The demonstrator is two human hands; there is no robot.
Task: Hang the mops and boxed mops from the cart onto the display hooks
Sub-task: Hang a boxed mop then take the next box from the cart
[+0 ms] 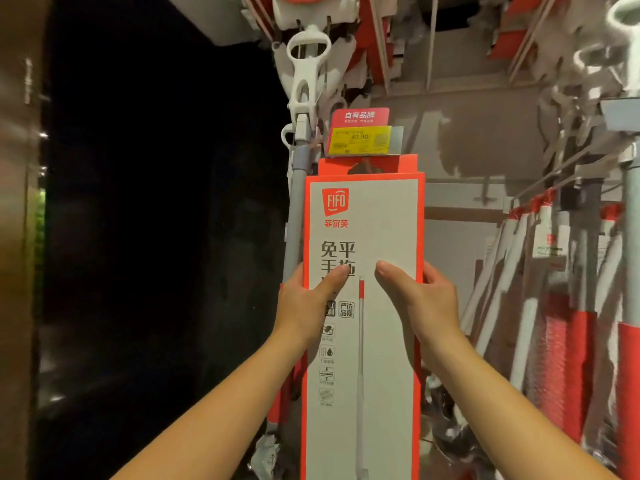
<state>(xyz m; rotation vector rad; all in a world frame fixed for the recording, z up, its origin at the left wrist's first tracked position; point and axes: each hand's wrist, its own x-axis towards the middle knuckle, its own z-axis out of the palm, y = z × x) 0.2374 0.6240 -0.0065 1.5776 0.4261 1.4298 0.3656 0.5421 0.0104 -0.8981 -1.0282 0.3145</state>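
Note:
A tall white boxed mop (381,216) with orange edges and a FIFO logo stands upright in front of me. My left hand (304,306) grips its left edge, thumb across the front. My right hand (419,303) grips the right edge the same way. The box's orange hang tab (363,166) sits just under a yellow price tag (360,140) at the tip of a display hook; the hook itself is hidden behind the tag. A white-handled mop (304,84) with a grey pole hangs on the hook to the left of the box.
Several mops with white poles and red sleeves (554,323) hang at the right. More white mop handles and red boxes (374,36) hang overhead. A dark open aisle (156,237) lies to the left, beside a brown panel (17,237).

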